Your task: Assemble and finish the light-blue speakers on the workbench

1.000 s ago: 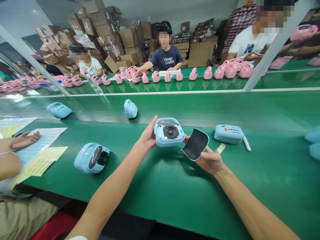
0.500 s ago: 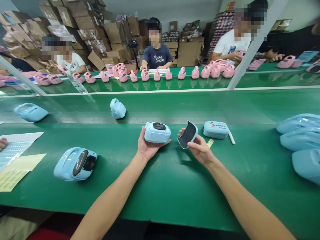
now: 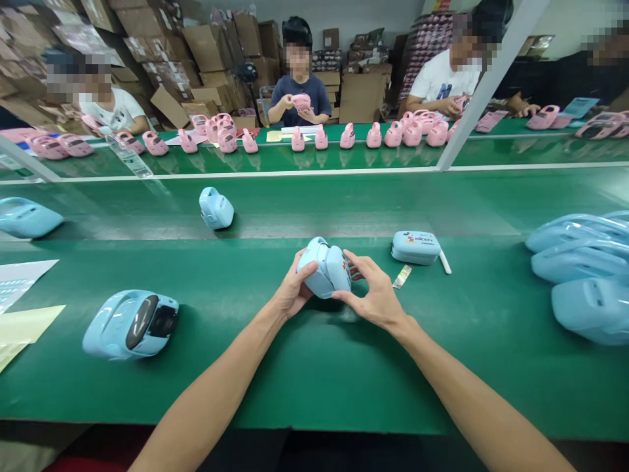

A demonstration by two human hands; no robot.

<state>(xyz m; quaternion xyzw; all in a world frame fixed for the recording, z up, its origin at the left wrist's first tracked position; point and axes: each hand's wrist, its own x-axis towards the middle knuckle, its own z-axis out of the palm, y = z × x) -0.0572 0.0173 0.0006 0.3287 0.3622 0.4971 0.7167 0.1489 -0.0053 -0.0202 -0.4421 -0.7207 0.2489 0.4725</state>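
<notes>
Above the green table, my left hand (image 3: 291, 292) wraps round a light-blue speaker (image 3: 314, 283) from its left side. On the right, my right hand (image 3: 376, 295) grips a curved blue grille cover (image 3: 338, 267) printed with a small cartoon figure, thumb below and fingers above. The cover lies against the speaker's face; whether it is seated cannot be seen. Just beyond my right hand, a second blue printed piece (image 3: 417, 247) rests beside a white stick (image 3: 445, 261) and a small pale strip (image 3: 402, 276). Another blue speaker (image 3: 132, 326) with an exposed dark cone sits to the left.
A small blue speaker (image 3: 216, 208) and a blue handled shell (image 3: 27, 217) stand on the far strip. Several blue shells (image 3: 584, 265) pile up at right. Sheets (image 3: 29, 328) lie at left. Behind a white rail (image 3: 275, 174), co-workers handle pink speakers (image 3: 347, 136).
My right hand has brought the cover left onto the speaker, which my left hand has turned. The view shifted slightly. The co-worker opposite has picked up a pink speaker.
</notes>
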